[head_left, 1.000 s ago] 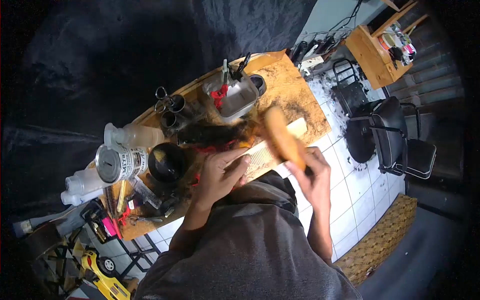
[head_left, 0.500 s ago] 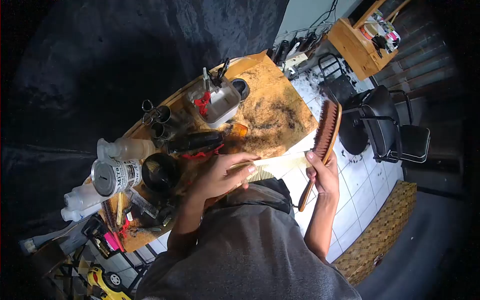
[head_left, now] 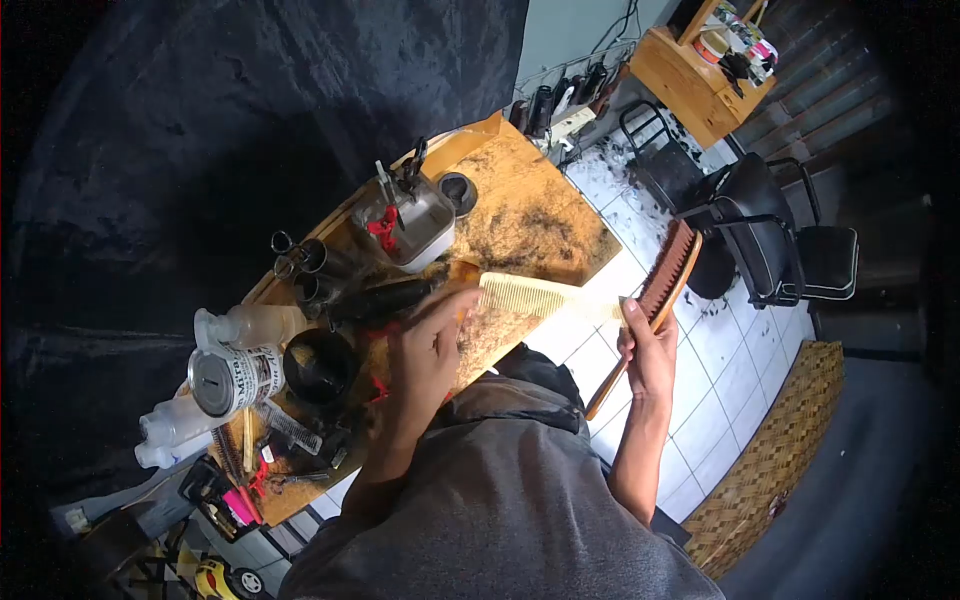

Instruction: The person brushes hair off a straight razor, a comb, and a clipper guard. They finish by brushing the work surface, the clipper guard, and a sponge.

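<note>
In my right hand (head_left: 652,350) are a wooden-backed brush (head_left: 688,262) with reddish-brown bristles and a pale yellow comb (head_left: 540,298). The thumb presses where the comb's end meets the brush, and the brush handle slants down below the fist. The comb points left with its teeth facing down toward me. My left hand (head_left: 432,345) is by the comb's free end, its fingers loosely bent and apart, fingertips right at that end. Beneath the left hand lies a wooden table (head_left: 545,215) strewn with dark hair clippings.
On the table stand a metal tray (head_left: 432,245) with tools, a black bowl (head_left: 318,365), a labelled can (head_left: 225,380), clear bottles (head_left: 255,325) and a grey comb (head_left: 290,428). A black barber chair (head_left: 755,235) stands right on white tiles, near a wooden cabinet (head_left: 690,85).
My left hand has slid left along the comb to its free end, exposing the teeth it covered. The brush has shifted slightly right, still in my right hand. The view has turned a little.
</note>
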`<state>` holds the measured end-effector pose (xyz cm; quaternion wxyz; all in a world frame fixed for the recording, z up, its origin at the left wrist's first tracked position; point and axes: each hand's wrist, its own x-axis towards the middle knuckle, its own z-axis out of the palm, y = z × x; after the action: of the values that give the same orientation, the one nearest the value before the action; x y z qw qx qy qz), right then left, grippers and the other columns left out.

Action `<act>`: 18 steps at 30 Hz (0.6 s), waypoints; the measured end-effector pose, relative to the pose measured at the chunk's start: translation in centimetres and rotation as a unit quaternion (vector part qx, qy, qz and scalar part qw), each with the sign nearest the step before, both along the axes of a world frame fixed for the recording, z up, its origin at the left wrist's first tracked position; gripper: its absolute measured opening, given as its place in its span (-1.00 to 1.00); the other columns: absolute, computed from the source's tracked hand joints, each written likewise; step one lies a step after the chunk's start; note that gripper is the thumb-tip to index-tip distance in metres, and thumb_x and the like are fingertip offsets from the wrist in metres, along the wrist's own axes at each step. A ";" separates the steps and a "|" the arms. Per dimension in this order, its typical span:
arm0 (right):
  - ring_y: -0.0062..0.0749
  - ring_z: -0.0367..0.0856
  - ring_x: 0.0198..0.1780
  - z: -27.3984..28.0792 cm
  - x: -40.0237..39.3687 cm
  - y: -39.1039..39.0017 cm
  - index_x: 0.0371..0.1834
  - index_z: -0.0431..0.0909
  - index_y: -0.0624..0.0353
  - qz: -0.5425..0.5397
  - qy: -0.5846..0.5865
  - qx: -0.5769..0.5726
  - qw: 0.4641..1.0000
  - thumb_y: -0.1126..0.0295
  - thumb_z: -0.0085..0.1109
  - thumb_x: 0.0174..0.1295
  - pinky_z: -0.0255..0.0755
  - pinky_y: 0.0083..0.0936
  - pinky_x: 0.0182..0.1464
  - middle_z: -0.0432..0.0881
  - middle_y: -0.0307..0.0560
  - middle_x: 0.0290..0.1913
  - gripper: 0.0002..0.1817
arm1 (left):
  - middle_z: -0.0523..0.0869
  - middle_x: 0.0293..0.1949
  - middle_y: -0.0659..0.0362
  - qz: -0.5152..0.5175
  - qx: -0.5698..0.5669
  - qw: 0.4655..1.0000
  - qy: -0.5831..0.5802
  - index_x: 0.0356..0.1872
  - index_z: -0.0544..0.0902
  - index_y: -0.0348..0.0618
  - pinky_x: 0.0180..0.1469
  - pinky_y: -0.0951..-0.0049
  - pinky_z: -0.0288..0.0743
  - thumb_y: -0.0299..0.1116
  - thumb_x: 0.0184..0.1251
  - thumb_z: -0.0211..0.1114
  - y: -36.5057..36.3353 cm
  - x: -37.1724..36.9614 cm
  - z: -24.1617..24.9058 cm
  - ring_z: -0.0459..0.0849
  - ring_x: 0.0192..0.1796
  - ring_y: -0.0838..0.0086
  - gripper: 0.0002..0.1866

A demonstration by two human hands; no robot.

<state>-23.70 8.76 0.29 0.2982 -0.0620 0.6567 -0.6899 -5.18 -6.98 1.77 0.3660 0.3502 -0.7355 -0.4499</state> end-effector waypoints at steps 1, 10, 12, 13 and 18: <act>-0.73 0.28 -0.70 -0.1 0.1 -0.1 -0.27 0.35 0.20 -0.020 -0.007 -0.004 1.000 0.42 0.28 0.17 0.13 -0.77 -0.73 0.42 -0.29 -0.52 -0.75 | 0.62 -0.52 0.16 0.051 -0.091 0.994 0.022 -0.40 0.63 -0.29 -0.36 0.54 0.46 -0.47 0.18 0.30 0.0 -0.5 0.2 0.60 -0.48 0.47 -0.92; -0.72 0.26 -0.67 0.9 4.9 -1.1 -0.26 0.34 0.22 -0.078 -0.075 -0.035 0.994 0.38 0.18 0.25 0.12 -0.76 -0.71 0.36 -0.31 -0.55 -0.79 | 0.54 0.03 0.11 -0.295 0.423 0.847 0.129 0.25 0.23 -0.15 -0.03 0.55 0.54 -0.45 0.43 0.06 2.9 -1.9 -4.9 0.60 0.01 0.51 -0.59; -0.70 0.27 -0.69 1.6 6.2 -1.0 -0.24 0.32 0.22 -0.046 -0.067 0.015 0.997 0.37 0.17 0.26 0.11 -0.76 -0.74 0.37 -0.28 -0.55 -0.77 | 0.51 0.07 0.08 -0.241 0.474 0.820 0.213 0.35 0.14 -0.12 0.19 0.36 0.43 -0.42 0.46 0.00 4.1 -3.0 -5.3 0.51 0.14 0.43 -0.52; -0.69 0.27 -0.70 1.5 6.8 -1.0 -0.24 0.31 0.21 -0.046 -0.066 0.011 0.997 0.37 0.17 0.26 0.10 -0.76 -0.75 0.37 -0.27 -0.55 -0.77 | 0.49 0.10 0.03 -0.243 0.494 0.792 0.262 0.39 0.07 -0.10 0.26 0.26 0.34 -0.32 0.50 -0.04 4.3 -3.3 -5.2 0.44 0.23 0.34 -0.48; -0.61 0.35 -0.64 0.6 7.6 0.7 -0.01 0.21 0.20 0.028 -0.048 -0.065 0.996 0.24 -0.13 0.44 0.25 -0.72 -0.68 0.41 -0.13 -0.44 -0.73 | 0.48 -0.10 0.08 -0.213 0.551 0.728 0.349 0.39 0.03 -0.18 0.09 0.28 0.50 -0.09 0.52 -0.15 4.3 -3.4 -5.1 0.54 0.00 0.33 -0.43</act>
<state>-16.14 9.50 0.84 0.3439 -0.0669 0.5937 -0.7244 -8.59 -2.67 -3.34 0.2340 0.1431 -0.2341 -0.9327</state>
